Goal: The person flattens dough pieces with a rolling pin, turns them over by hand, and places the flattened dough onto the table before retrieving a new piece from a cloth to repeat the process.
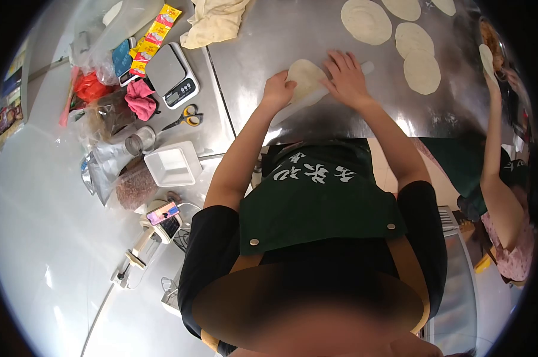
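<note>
A flat round of dough (305, 74) lies on the steel table before me, partly over or against a pale rolling pin (367, 67). My left hand (278, 90) is closed at the left edge of this dough, fingers curled over the rim. Flat across the rolling pin lies my right hand (347, 77), its fingers stretched out and apart, with the thumb side near the dough's right edge. The middle of the pin is hidden beneath the hand and the dough.
Several rolled dough rounds (422, 72) lie at the right. A cloth-like dough mass (214, 22) sits at the back. Leftward are a digital scale (172, 75), scissors (187, 116), a white tray (173, 165) and a glass jar (141, 140). A co-worker's arm (493, 131) holds a dough round at far right.
</note>
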A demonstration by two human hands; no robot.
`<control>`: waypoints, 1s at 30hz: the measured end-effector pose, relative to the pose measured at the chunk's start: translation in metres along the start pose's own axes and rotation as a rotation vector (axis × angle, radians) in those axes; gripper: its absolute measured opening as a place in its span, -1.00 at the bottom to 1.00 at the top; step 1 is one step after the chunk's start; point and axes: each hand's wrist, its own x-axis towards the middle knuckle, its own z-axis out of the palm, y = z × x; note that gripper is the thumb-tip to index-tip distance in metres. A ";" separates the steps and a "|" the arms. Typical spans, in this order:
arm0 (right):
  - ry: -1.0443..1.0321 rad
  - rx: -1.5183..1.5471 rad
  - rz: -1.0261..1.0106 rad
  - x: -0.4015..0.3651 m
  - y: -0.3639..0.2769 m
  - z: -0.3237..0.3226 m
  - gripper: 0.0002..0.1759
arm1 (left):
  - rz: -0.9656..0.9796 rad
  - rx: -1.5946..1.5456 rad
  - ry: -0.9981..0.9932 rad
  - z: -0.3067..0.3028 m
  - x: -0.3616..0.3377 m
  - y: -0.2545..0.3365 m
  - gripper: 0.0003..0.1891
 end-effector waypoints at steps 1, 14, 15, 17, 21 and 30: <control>0.008 -0.043 0.035 -0.004 -0.002 0.005 -0.55 | -0.011 -0.024 -0.003 0.002 0.001 -0.002 -0.71; -0.013 -0.182 0.141 0.006 -0.018 0.016 -0.44 | -0.071 -0.389 -0.071 -0.008 0.027 0.001 -0.67; -0.029 -0.184 0.138 -0.003 -0.018 0.012 -0.44 | -0.045 -0.332 -0.098 -0.009 0.031 0.001 -0.66; -0.025 -0.165 0.134 0.004 -0.016 0.017 -0.42 | 0.010 -0.236 -0.175 -0.014 0.043 0.002 -0.64; 0.078 -0.102 0.109 0.056 -0.020 0.022 -0.39 | 0.039 -0.100 -0.328 -0.022 0.048 0.016 -0.64; -0.124 -0.034 -0.087 -0.066 0.001 -0.013 -0.37 | 0.261 0.621 -0.085 -0.004 -0.002 0.055 -0.75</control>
